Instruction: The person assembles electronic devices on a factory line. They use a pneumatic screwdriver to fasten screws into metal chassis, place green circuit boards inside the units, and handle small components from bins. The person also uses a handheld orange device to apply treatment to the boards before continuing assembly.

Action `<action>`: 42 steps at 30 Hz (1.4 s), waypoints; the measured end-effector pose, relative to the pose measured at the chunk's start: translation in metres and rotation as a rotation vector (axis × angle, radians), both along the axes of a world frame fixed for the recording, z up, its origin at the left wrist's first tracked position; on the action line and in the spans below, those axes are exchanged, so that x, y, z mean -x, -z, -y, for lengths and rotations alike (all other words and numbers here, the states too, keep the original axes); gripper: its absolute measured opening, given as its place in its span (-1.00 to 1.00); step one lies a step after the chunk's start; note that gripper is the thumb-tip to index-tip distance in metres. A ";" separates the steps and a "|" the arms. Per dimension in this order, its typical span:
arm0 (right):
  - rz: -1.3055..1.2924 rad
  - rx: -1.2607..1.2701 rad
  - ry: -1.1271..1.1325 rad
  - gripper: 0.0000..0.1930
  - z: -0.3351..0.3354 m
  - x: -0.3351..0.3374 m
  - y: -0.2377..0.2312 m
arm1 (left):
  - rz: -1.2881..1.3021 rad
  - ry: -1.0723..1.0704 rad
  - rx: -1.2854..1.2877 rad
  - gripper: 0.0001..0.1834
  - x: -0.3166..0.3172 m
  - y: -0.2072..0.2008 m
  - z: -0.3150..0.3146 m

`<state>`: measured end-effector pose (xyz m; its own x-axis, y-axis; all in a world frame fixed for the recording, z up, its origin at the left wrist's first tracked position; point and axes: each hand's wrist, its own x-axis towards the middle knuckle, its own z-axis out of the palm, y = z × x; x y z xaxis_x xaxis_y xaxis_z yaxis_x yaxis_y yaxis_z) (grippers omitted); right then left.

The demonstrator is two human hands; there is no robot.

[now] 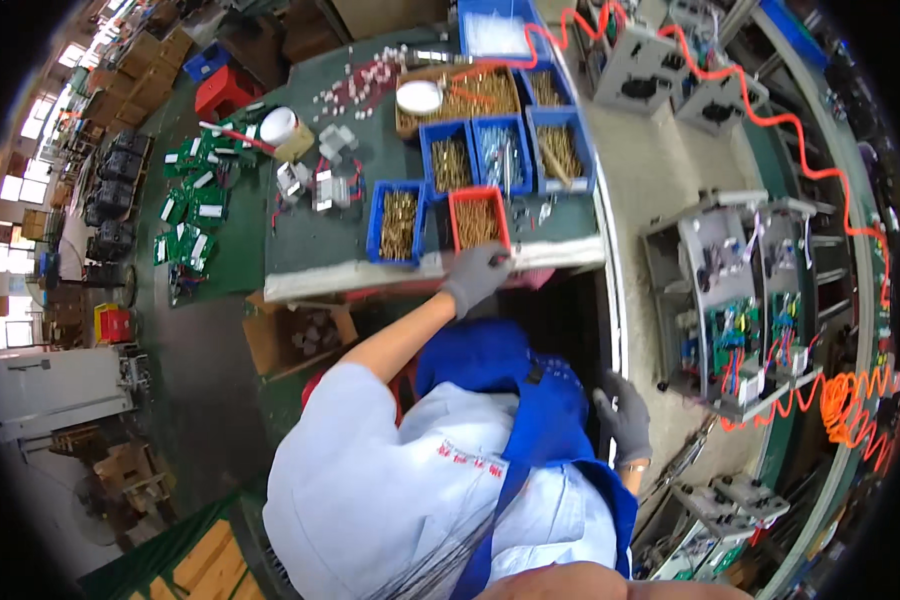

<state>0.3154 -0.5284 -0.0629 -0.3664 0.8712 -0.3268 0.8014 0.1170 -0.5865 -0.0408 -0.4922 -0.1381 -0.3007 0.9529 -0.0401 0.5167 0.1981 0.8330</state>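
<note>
My left hand (pixel 475 276), in a grey glove, is at the front edge of the worktable, against the near side of a red bin (pixel 480 218) of copper-coloured screws. Its fingers are curled in; a small dark bit shows at the fingertips, too small to name. To the left of that bin stands a blue bin (pixel 398 222) of brass-coloured screws. Low on the right, my right hand (pixel 626 418), also gloved in grey, hangs beside the pale rail (pixel 615 330). Its fingers and thumb are apart, with no object visible in them.
More blue bins (pixel 500 155) of screws and a cardboard tray (pixel 470 95) stand behind. Metal housings (pixel 735 300) with wiring and circuit boards line the right side. A coiled orange hose (pixel 855 410) hangs there. Green circuit boards (pixel 195 200) lie left; an open carton (pixel 275 345) sits below the table.
</note>
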 end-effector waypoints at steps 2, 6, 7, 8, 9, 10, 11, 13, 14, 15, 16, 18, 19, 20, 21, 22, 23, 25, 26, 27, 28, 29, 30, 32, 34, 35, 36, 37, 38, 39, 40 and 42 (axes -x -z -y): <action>0.081 0.013 0.009 -0.52 -0.006 -0.013 0.006 | 0.058 -0.006 0.090 -0.69 0.014 -0.029 -0.003; -0.041 0.118 0.019 -0.50 -0.036 -0.012 -0.003 | 0.580 -0.146 0.170 -0.67 0.025 0.003 -0.002; -0.227 0.184 0.040 -0.48 -0.046 -0.013 0.005 | 0.686 -0.155 0.116 -0.68 0.019 0.001 -0.006; -0.439 0.269 0.068 -0.48 -0.057 -0.006 0.003 | 0.836 -0.132 0.128 -0.68 0.020 0.022 -0.011; -0.650 0.363 0.091 -0.49 -0.066 0.005 0.000 | 0.916 -0.106 0.165 -0.71 0.016 0.026 -0.020; -0.840 0.550 0.213 -0.49 -0.073 0.022 -0.029 | 1.003 -0.062 0.194 -0.72 0.007 0.010 -0.031; -1.162 0.715 0.273 -0.51 -0.090 0.026 -0.007 | 1.087 -0.019 0.225 -0.73 0.000 -0.007 -0.041; -1.533 0.857 0.548 -0.54 -0.110 0.047 -0.027 | 1.290 0.166 0.290 -0.79 -0.005 -0.037 -0.081; -1.657 0.837 0.628 -0.56 -0.128 0.058 -0.032 | 1.214 0.280 0.238 -0.81 0.005 -0.059 -0.111; -1.680 0.779 0.620 -0.56 -0.144 0.064 -0.041 | 1.144 0.378 0.209 -0.83 0.017 -0.078 -0.135; -1.732 0.768 0.587 -0.57 -0.153 0.068 -0.055 | 1.249 0.355 -0.016 -0.84 0.035 -0.101 -0.153; -1.786 0.728 0.527 -0.60 -0.170 0.074 -0.075 | 1.549 0.195 -0.327 -0.85 0.090 -0.144 -0.183; -1.789 0.677 0.502 -0.61 -0.174 0.072 -0.081 | 1.755 0.065 -0.410 -0.84 0.113 -0.155 -0.195; -1.799 0.633 0.513 -0.62 -0.172 0.069 -0.086 | 1.670 0.027 -0.525 -0.84 0.126 -0.160 -0.192; -1.793 0.604 0.530 -0.62 -0.172 0.063 -0.085 | 1.582 -0.004 -0.643 -0.84 0.136 -0.173 -0.189; -1.776 0.576 0.566 -0.62 -0.166 0.049 -0.075 | 1.583 0.004 -0.622 -0.83 0.133 -0.175 -0.181; -1.760 0.550 0.601 -0.62 -0.159 0.035 -0.064 | 1.581 0.012 -0.602 -0.83 0.128 -0.170 -0.172; -1.775 0.575 0.660 -0.65 -0.137 0.009 -0.025 | 1.871 0.008 -0.399 -0.82 0.104 -0.146 -0.154; -1.720 0.582 0.741 -0.69 -0.121 -0.001 -0.010 | 1.753 -0.094 -0.354 -0.82 0.093 -0.114 -0.147; -1.654 0.599 0.864 -0.73 -0.102 -0.013 0.011 | 1.781 0.003 -0.256 -0.83 0.079 -0.084 -0.135; -1.651 0.619 0.959 -0.75 -0.079 -0.017 0.018 | 1.985 -0.173 0.000 -0.83 0.059 -0.063 -0.125; -1.659 0.685 1.116 -0.74 -0.063 -0.021 0.037 | 2.011 -0.134 0.123 -0.82 0.051 -0.024 -0.116; -1.687 0.685 1.145 -0.74 -0.048 -0.026 0.056 | 1.932 0.156 0.161 -0.82 0.042 0.014 -0.106; -1.717 0.621 1.282 -0.73 -0.015 -0.038 0.070 | 1.839 -0.199 0.346 -0.82 -0.011 0.004 -0.093; -1.753 0.524 1.425 -0.72 0.009 -0.030 0.060 | 1.773 -0.135 0.491 -0.82 -0.040 -0.005 -0.091; -1.748 0.532 1.400 -0.74 0.015 -0.030 0.058 | 1.739 -0.108 0.557 -0.82 -0.055 -0.016 -0.095; -1.765 0.526 1.396 -0.75 0.022 -0.030 0.056 | 1.683 -0.064 0.645 -0.81 -0.067 -0.030 -0.100; -1.793 0.509 1.409 -0.76 0.032 -0.028 0.056 | 1.678 0.035 0.659 -0.81 -0.075 -0.047 -0.104; -1.828 0.506 1.300 -0.77 0.038 -0.027 0.062 | 1.671 0.137 0.709 -0.81 -0.085 -0.061 -0.105; -1.848 0.482 1.217 -0.78 0.046 -0.029 0.069 | 1.673 0.239 0.787 -0.80 -0.097 -0.063 -0.103; -1.768 0.404 0.943 -0.83 0.053 -0.031 0.064 | 1.873 0.225 0.829 -0.80 -0.111 -0.054 -0.101; -1.793 0.232 1.124 -0.77 0.075 -0.028 0.042 | 1.792 0.336 0.882 -0.76 -0.126 -0.025 -0.097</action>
<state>0.3435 -0.6033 -0.1053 0.1929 0.8916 -0.4097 -0.8445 -0.0618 -0.5320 0.0857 -0.3954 -0.1127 0.7484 0.5088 -0.4255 -0.5219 0.8476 0.0956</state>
